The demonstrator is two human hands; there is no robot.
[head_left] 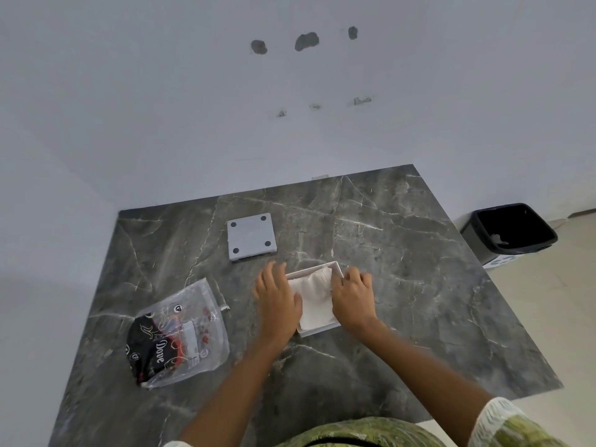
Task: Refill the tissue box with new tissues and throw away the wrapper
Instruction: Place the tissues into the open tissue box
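A white square tissue box [335, 267] stands open-side up on the dark marble table, with a stack of white tissues [314, 300] inside it. My left hand [277, 300] lies over the box's left edge, thumb on the tissues. My right hand [353, 295] presses on the box's right side, fingers curled at its far right corner. The box's grey cover panel [251, 237], with round black pads at its corners, lies flat behind the box. The clear plastic wrapper [179, 335], printed black and red, lies empty to the left.
The marble table [403, 253] sits against a white wall at the back and left. A black waste bin [509, 232] stands on the floor past the table's right edge, with a scrap inside it.
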